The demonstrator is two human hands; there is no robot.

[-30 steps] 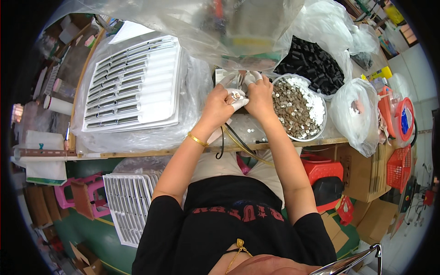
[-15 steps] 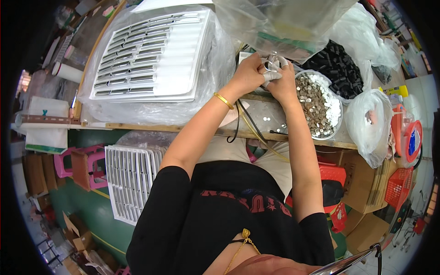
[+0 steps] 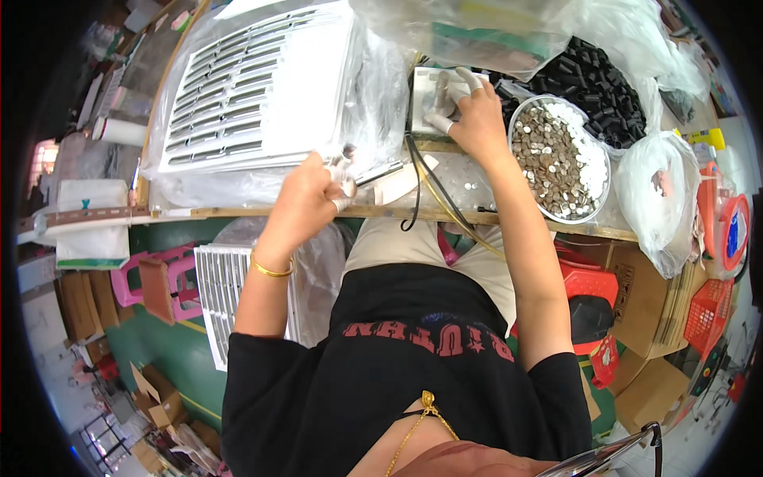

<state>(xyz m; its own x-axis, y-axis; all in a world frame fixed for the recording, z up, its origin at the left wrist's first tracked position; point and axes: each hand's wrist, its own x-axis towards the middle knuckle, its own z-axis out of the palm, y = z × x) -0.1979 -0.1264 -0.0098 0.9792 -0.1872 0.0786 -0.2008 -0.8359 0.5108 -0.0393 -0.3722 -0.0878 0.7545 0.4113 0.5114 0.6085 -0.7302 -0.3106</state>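
My left hand [image 3: 304,197] is closed near the table's front edge, beside the tray stack, with a shiny chrome tube [image 3: 349,188] partly hidden in its fingers. Pale covers wrap some fingertips of both hands. Further right, my right hand [image 3: 475,119] reaches over a small white block [image 3: 424,80], its thumb and fingers apart. Something greyish between those fingers is too blurred to name. On the left, a white tray [image 3: 314,83] holds rows of chrome tubes [image 3: 230,98]. Right of my right hand stands a clear round tub [image 3: 566,219] of small brown and white discs [image 3: 548,155].
Black short tubes [image 3: 596,87] lie heaped behind the tub. A clear plastic bag [image 3: 477,36] hangs at the back. Cables [image 3: 429,191] run over the front edge. Another bag [image 3: 656,199] sits at the right corner. Below stand a pink stool [image 3: 183,288] and cardboard boxes [image 3: 648,302].
My hands were together over the block, fingers around a shiny piece. My left hand has moved left and nearer with the chrome tube; the right stays at the block, its fingers now spread.
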